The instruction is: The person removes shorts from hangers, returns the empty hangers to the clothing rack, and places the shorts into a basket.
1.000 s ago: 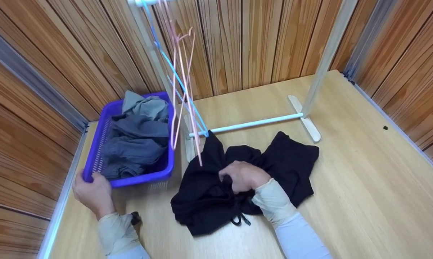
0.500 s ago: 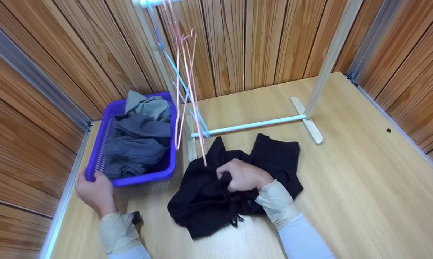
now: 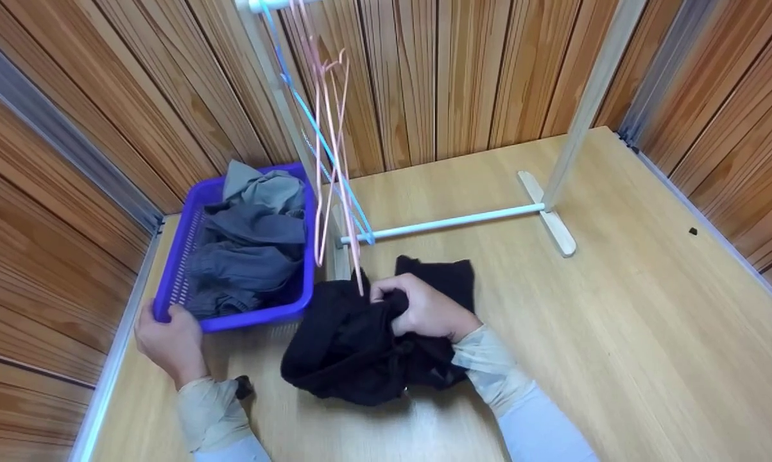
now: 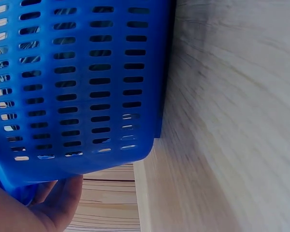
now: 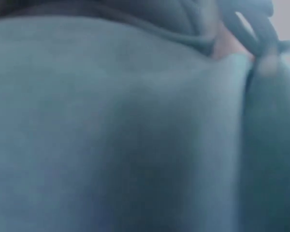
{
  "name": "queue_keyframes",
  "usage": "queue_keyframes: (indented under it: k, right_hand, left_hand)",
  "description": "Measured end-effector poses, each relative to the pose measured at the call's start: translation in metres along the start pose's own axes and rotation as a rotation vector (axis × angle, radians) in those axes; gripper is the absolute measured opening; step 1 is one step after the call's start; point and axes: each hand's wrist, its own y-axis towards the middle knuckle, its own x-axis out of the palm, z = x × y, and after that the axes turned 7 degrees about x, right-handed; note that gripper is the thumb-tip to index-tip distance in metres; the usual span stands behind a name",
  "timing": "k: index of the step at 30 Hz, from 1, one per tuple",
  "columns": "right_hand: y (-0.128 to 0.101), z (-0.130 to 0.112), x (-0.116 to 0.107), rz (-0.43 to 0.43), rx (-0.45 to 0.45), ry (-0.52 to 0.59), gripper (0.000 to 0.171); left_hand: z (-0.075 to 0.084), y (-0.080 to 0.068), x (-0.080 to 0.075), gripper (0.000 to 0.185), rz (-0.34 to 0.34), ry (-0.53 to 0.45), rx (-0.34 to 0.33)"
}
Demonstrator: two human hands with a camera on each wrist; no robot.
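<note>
Head view looks down; wrist views sit close on basket point(image 4: 77, 77), cloth point(image 5: 135, 125).

Both hands are bare. The left forearm point(image 3: 209, 410) wears a pale beige sleeve cuff over a light blue-white sleeve, with a small black tab beside it. The right forearm point(image 3: 501, 385) wears the same layers.

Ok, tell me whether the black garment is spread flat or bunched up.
Bunched up. The black garment lies in a crumpled heap on the table, gathered in the right hand, which grips its folds.
</note>
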Motion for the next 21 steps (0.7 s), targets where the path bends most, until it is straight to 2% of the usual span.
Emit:
queue_keyframes:
  k: [5, 11, 14, 18, 21]
  right_hand:
    - [0.003, -0.015, 0.016, 0.045, 0.004, 0.139, 0.037]
    - [0.008, -0.035, 0.040, 0.091, -0.075, 0.369, 0.032]
    - [0.007, -0.041, 0.054, 0.156, -0.160, 0.339, 0.030]
    - [0.004, -0.046, 0.074, 0.258, -0.330, 0.246, 0.028]
    - [0.006, -0.054, 0.090, 0.305, -0.435, 0.239, 0.028]
  left_hand:
    - [-0.002, 0.001, -0.005, 0.058, 0.017, -0.003, 0.003]
    - [-0.005, 0.000, -0.009, 0.056, 0.095, -0.007, 0.122]
    - [-0.006, 0.000, -0.006, 0.053, 0.114, -0.011, 0.164]
    - [-0.005, -0.002, -0.002, 0.051, 0.091, -0.004, 0.168]
    - [-0.002, -0.003, -0.002, 0.052, 0.069, 0.008, 0.123]
